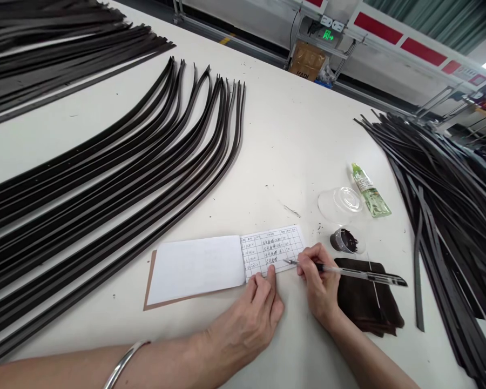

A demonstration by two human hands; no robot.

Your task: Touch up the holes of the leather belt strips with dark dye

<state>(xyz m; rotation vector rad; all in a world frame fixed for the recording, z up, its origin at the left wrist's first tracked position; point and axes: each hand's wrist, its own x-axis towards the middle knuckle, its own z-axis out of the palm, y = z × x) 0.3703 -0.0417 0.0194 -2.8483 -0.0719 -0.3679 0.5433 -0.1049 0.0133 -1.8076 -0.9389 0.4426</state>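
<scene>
An open notebook [198, 267] lies near the front of the white table [299, 140], its right page a ruled grid with handwriting. My left hand [251, 316] rests flat with its fingers stretched out, fingertips pressing the lower edge of the grid page; a silver bangle circles that wrist. My right hand [318, 283] is closed around a clear pen [348, 273], its tip touching the grid page. The pen's cap end points to the right, over a dark folded cloth [368, 305].
Long dark curved strips [117, 178] fan over the table's left half, and more are heaped at the right [449, 205] and far left. A small cup of dark matter [344, 240], a clear lid [340, 202] and a green bottle [370, 192] sit just beyond my right hand.
</scene>
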